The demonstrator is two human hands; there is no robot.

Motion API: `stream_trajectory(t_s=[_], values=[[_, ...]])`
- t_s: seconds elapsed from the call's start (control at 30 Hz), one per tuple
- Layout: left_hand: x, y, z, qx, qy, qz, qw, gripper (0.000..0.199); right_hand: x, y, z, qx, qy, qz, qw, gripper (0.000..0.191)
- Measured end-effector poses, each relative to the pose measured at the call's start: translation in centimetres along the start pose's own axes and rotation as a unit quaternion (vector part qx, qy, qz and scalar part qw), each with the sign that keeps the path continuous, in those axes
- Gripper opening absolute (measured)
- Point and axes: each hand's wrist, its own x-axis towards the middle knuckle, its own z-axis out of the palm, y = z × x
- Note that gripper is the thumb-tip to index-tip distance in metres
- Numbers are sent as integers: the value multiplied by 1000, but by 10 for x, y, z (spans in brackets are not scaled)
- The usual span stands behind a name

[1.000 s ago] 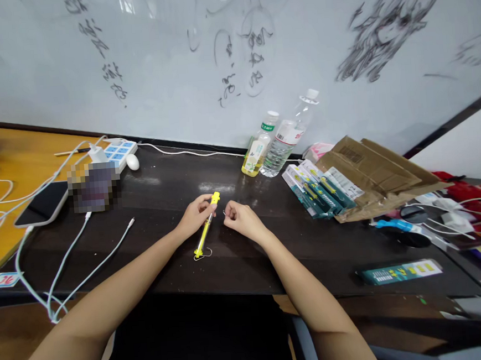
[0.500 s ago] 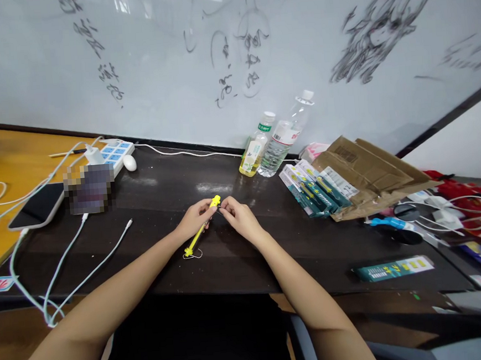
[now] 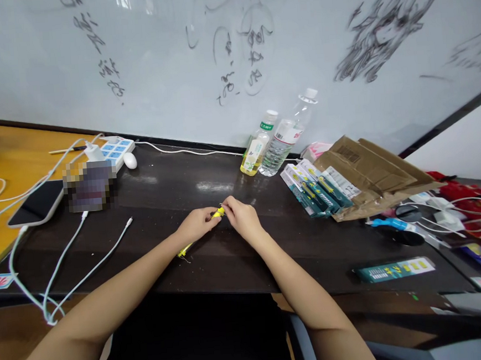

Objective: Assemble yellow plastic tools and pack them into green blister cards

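Over the dark desk, my left hand (image 3: 197, 225) is closed round a slim yellow spring scale (image 3: 218, 213), fingers wrapped about its upper part. Its lower end, with a thin wire hook, shows below the left palm; the middle of the tube is hidden by the hand. Thumb and fingers of my right hand (image 3: 243, 218) pinch the scale's top end, where a small piece of dark metal pokes out. Both hands nearly meet there.
Behind stand a bottle of yellow drink (image 3: 255, 151) and a water bottle (image 3: 283, 143). To the right are green packages (image 3: 314, 188), a brown paper bag (image 3: 373, 175) and another package (image 3: 395, 269). Phones (image 3: 38, 204), cables and a power strip (image 3: 117, 151) lie left.
The spring scale has tilted flatter, its top end moving lower and its lower end swinging left, more covered by my left hand. My right hand has closed in on the top end.
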Motion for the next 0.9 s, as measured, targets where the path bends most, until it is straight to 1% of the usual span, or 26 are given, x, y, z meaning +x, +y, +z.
stream_trajectory(t_s=[0.13,0.2,0.3,0.4,0.53,0.67,0.77,0.9], values=[[0,0,5,-19,-2,-10,1000,40,0,0,-4,11,11,-20,1000,20],[1,0,3,-31,9,-21,999,40,-1,3,-5,18,23,-16,999,21],[3,2,-3,-72,29,-57,995,42,-1,9,-3,19,27,-7,999,21],[4,5,-6,-117,15,-89,989,40,-1,12,1,11,15,-23,1000,21],[4,3,-4,-144,-16,-73,987,30,-1,10,3,-15,8,-52,999,26],[5,-4,-1,-161,-32,-61,985,27,-1,7,2,-39,0,-54,998,27],[5,-6,0,-164,-32,-64,984,28,-1,6,3,-51,-7,-51,997,26],[4,-4,1,-139,-22,-67,988,25,-2,4,6,-76,-17,-52,996,28]])
